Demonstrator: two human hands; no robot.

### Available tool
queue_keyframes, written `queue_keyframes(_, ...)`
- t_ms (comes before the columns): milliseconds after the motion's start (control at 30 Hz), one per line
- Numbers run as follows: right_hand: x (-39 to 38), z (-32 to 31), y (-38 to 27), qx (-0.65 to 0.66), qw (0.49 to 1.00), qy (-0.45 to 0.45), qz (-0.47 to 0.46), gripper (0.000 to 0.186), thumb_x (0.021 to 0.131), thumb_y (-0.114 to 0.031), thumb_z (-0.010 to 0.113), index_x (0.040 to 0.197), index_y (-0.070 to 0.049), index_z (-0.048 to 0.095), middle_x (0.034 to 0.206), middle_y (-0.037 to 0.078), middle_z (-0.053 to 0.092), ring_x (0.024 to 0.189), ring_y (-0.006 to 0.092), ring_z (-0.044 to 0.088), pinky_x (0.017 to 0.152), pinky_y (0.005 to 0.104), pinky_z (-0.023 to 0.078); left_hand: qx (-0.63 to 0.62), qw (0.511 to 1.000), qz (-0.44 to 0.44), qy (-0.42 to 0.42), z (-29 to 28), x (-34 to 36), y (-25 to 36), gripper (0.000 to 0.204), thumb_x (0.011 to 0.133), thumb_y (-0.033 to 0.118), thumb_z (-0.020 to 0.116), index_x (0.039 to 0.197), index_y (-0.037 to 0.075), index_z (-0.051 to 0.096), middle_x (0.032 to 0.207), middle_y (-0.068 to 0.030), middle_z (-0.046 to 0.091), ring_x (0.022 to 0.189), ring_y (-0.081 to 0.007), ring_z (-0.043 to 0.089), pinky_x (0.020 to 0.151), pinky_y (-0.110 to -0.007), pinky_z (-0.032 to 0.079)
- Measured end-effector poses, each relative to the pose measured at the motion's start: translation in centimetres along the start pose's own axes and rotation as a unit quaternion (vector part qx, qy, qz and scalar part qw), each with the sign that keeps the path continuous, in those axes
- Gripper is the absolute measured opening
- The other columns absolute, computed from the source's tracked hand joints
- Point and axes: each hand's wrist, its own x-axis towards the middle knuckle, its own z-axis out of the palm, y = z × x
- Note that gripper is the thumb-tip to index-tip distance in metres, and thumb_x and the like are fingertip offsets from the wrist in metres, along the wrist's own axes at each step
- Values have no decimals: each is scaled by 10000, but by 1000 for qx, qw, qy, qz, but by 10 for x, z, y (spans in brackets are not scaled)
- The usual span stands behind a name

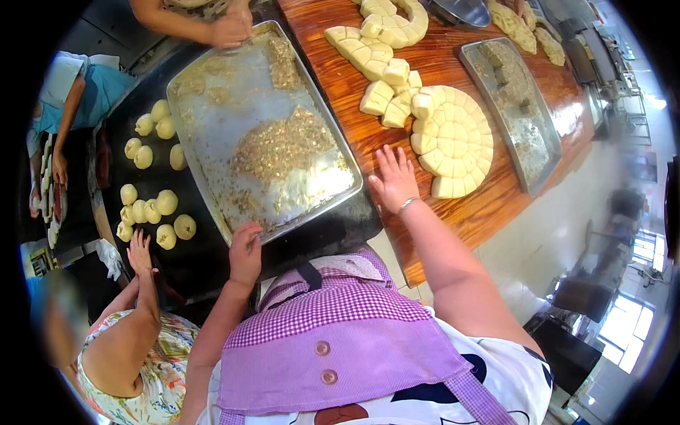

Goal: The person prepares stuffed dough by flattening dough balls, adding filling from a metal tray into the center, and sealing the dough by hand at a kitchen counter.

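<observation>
My right hand (pixel 397 181) is open, fingers spread on the wooden tabletop beside a round slab of pale dough (pixel 457 134) scored into many pieces. No dough is in it. My left hand (pixel 246 249) is at the near left corner of a large metal tray (pixel 207 177), its fingers curled together; whatever they may hold is hidden. Inside the tray lies a crumbly brown filling with pale bits (pixel 283 147), and a block of the same filling (pixel 283 64) sits in the far corner. Loose cut dough pieces (pixel 386 98) trail away beyond the round slab.
Several smooth dough balls (pixel 166 202) rest on the dark worktop left of the tray. A co-worker's hand (pixel 139 253) is beside them; another person's hands (pixel 230 30) are at the tray's far edge. A second tray with filling (pixel 533 152) lies on the wooden table (pixel 418 248) at right.
</observation>
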Motion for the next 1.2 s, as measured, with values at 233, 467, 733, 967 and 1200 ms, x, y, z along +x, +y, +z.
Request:
queue_keyframes(233, 15, 8, -12, -20, 998, 7, 51, 675, 977, -491, 416, 1548, -169, 253, 1633, 83, 139, 1501, 337, 89, 1187, 561, 109, -15, 1000, -23, -12, 1, -2, -5, 232, 854, -69, 572, 1046, 39, 644, 1168, -127, 593, 1122, -271, 587, 897, -343, 514)
queue_keyframes(467, -2, 23, -26, -10, 999, 20, 48, 718, 968, -491, 449, 1550, -136, 225, 1627, 130, 135, 1501, 339, 91, 1187, 548, 120, 15, 999, 21, -38, -5, -4, -9, 248, 828, -71, 587, 1051, 25, 638, 1150, -137, 602, 1147, -295, 571, 972, -361, 466)
queue_keyframes(733, -15, 31, -13, 6, 997, 40, 68, 793, 946, -502, 487, 1539, -54, 211, 1626, 132, 139, 1499, 337, 108, 1197, 507, 141, 28, 994, 27, -98, 5, -3, 5, 249, 828, -46, 594, 1066, 15, 631, 1148, -149, 610, 1138, -318, 572, 997, -371, 444)
queue_keyframes(967, -20, 21, -8, 15, 995, 49, 89, 793, 942, -508, 493, 1530, -45, 232, 1622, 128, 157, 1505, 309, 97, 1196, 519, 128, 27, 991, 78, -106, 5, -3, 8, 244, 831, -44, 603, 1068, 10, 628, 1116, -156, 616, 1102, -318, 585, 982, -366, 450)
queue_keyframes(1200, -11, 16, -2, -2, 993, 60, 100, 796, 934, -544, 471, 1541, -86, 235, 1625, 115, 155, 1504, 316, 98, 1195, 531, 116, 29, 986, 53, -155, 4, -15, 16, 216, 863, -36, 597, 1071, 7, 631, 1135, -136, 621, 1113, -283, 586, 976, -359, 458)
